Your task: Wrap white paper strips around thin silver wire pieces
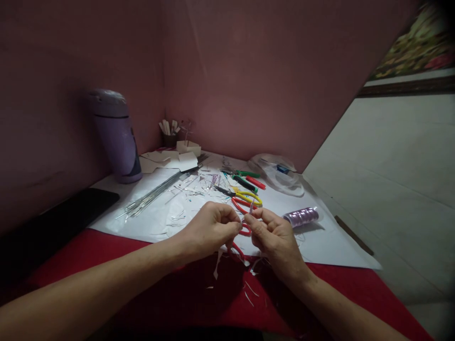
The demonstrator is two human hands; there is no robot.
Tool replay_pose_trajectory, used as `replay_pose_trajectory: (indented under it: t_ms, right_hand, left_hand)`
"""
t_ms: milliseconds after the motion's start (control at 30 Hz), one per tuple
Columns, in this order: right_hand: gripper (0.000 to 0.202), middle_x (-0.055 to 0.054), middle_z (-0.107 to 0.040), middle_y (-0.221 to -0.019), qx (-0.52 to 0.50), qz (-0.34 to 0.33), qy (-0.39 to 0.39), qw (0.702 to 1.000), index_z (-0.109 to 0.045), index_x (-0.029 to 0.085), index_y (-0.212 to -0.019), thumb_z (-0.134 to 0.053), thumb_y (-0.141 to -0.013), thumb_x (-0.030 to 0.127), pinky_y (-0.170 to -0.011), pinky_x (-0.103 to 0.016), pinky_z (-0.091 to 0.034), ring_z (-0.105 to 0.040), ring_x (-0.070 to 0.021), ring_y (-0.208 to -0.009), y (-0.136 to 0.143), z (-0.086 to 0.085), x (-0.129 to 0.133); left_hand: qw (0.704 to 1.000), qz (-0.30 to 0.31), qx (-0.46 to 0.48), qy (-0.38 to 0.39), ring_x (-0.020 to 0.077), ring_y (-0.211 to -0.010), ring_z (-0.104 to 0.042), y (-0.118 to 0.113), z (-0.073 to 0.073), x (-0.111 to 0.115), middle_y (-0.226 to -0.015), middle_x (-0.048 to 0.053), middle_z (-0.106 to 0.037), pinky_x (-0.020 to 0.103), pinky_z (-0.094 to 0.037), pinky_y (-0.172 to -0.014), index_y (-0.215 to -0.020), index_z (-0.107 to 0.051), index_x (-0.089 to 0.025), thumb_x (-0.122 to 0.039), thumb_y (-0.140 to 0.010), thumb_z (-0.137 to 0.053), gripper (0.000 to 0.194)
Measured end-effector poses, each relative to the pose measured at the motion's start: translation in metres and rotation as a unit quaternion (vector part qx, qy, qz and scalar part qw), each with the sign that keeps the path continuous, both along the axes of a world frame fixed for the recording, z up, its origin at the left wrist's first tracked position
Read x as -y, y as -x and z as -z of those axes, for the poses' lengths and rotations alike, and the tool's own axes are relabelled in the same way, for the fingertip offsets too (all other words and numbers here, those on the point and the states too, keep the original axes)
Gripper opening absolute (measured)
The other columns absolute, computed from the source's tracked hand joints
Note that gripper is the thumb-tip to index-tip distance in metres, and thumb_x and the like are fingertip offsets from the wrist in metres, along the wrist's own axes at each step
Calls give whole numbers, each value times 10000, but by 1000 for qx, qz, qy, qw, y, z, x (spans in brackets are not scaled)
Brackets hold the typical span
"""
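Note:
My right hand (273, 232) pinches a thin, short purplish piece (251, 206), its tip pointing up; it may be wrapped wire, but the kind is too small to tell. Close beside it, my left hand (215, 227) is closed in a pinch, fingertips nearly meeting the right ones. What sits in the left fingers is hidden. Behind and beneath the hands lie scissors with red handles (245, 230) and a tool with yellow handles (250, 196). A spool of shiny purple thread (302, 217) rests on its side to the right of my right hand.
Thin wires (152, 193) lie in a bundle at left on white paper (337, 246). Green-handled pliers (245, 183), a red-handled tool (256, 182) and a plastic bag (279, 173) are behind. A purple tumbler (115, 142) stands at left. Scraps litter the paper and red cloth (170, 274).

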State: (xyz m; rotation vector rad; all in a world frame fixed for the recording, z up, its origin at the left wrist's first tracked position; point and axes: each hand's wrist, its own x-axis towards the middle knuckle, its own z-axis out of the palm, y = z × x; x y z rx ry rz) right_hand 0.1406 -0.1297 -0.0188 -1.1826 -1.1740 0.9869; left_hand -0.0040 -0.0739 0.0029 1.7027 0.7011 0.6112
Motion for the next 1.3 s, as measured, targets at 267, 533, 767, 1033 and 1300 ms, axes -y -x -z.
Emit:
replay_pose_trajectory:
  t_ms: [267, 533, 767, 1033, 1300]
  right_hand:
    - [193, 81, -358, -477, 18, -24, -4, 1000, -523, 163, -766, -565, -812, 345, -378, -176, -191, -268, -54, -418, 2, -4, 3]
    - [252, 110, -281, -438, 31, -21, 29, 999, -508, 169, -760, -618, -765, 396, -370, -170, -121, -182, -42, -395, -1, -2, 1]
    - [278, 103, -297, -432, 40, -5, 21, 999, -515, 161, -730, -638, -756, 409, -372, -174, -119, -187, -45, -410, -1, -1, 1]
    - [280, 102, -284, -437, 45, -9, 22, 999, -518, 162, -710, -632, -756, 413, -377, -183, -120, -188, -48, -409, -1, -1, 1]
    - [281, 107, -277, -445, 46, -5, 24, 999, -489, 167, -712, -625, -765, 407, -381, -178, -125, -183, -47, -415, -1, 0, 2]
  left_hand:
    - [999, -20, 3, 35, 35, -363, -308, 0, -5, -4, -435, -51, -452, 189, -206, -378, -600, -519, -138, -231, -712, -539, 147]
    - [999, -9, 12, 29, 34, -379, -291, 0, -4, 0, -419, -79, -393, 181, -249, -408, -559, -481, -143, -187, -716, -518, 167]
    - [999, -9, -8, 32, 47, -382, -319, 0, -2, -3, -440, -56, -447, 178, -239, -386, -663, -579, -124, -140, -671, -470, 111]
    - [997, -14, -54, 51, 52, -336, -327, 1, 2, -6, -429, -36, -474, 180, -207, -340, -681, -596, -122, -171, -687, -454, 150]
    - [999, -16, -31, -31, 75, -460, -471, 1, 1, 1, -514, -17, -521, 178, -332, -420, -661, -593, -113, -188, -706, -521, 114]
